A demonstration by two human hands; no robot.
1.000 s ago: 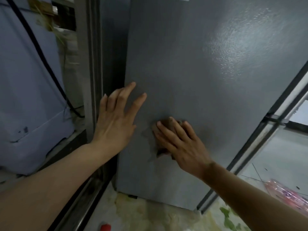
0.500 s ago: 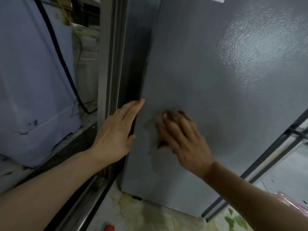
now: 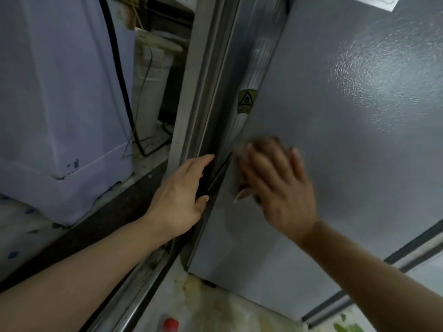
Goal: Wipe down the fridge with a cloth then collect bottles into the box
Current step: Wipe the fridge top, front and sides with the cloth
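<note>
The grey fridge (image 3: 347, 130) fills the right of the view, its textured side facing me. My right hand (image 3: 275, 185) lies flat against that side near its left edge, pressing a small brownish cloth (image 3: 262, 142) whose rim shows above my fingertips. My left hand (image 3: 181, 196) rests with fingers apart at the fridge's left edge, beside the dark gap and metal frame (image 3: 203, 75). A yellow warning sticker (image 3: 247, 101) sits on the fridge's corner above my hands. A red bottle cap (image 3: 170, 324) shows on the floor at the bottom.
A pale blue-white appliance (image 3: 55, 97) with a black cable (image 3: 119, 75) stands at the left. A white plastic container (image 3: 153, 75) sits behind it. The stained floor (image 3: 215, 307) lies below the fridge. Green scraps (image 3: 347, 327) lie at the bottom right.
My right hand has carried the cloth leftward to the fridge's edge. My left hand has slid off the fridge face onto its left edge. The view has shifted left, revealing the sticker.
</note>
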